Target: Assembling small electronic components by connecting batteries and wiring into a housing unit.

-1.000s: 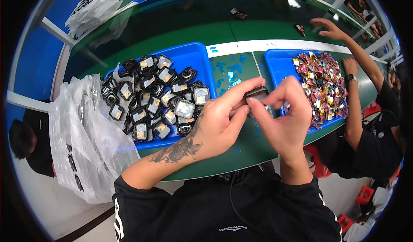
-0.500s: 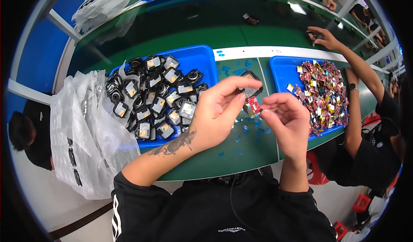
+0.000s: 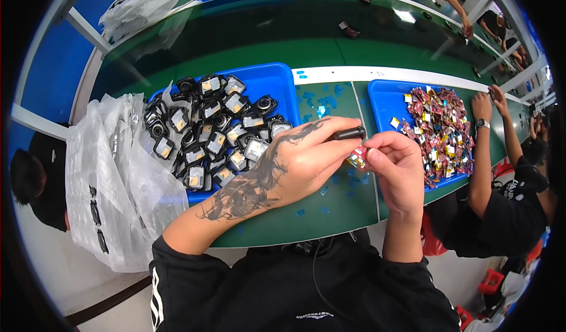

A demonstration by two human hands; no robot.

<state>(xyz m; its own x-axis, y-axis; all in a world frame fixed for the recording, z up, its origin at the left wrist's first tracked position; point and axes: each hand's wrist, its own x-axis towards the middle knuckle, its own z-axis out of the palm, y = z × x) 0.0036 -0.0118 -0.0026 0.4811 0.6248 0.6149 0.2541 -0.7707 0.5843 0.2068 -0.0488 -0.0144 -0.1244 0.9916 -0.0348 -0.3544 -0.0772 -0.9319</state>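
thumb and forefinger of the right hand (image 3: 396, 170) are pinched together on a small red circuit board (image 3: 358, 155), at its right-hand edge, just in front of the left hand (image 3: 309, 155). the left grip is clamped on a black watch case (image 3: 349, 133), seen edge-on among the fingers; its thumb is hidden, and i cannot tell whether board and case touch. the board looks very light, thin and fragile, so it seems best held by the rim, with little force and no twisting. the case looks stiff, somewhat heavier and smooth enough to slip, so a hold around its side walls should serve better than pressing on its flat faces. past the hands, the green table (image 3: 283, 229) carries blue scraps (image 3: 331, 102), probably thin and soft. the left blue tray (image 3: 282, 84) bears a heap of watch cases (image 3: 206, 136), hard and likely to slide over one another; the right blue tray (image 3: 380, 105) bears a pile of boards (image 3: 442, 134), light bits that may snag. beside that tray's far corner rests a co-worker's hand (image 3: 481, 105), and farther off a dark piece (image 3: 351, 31) lies by itself
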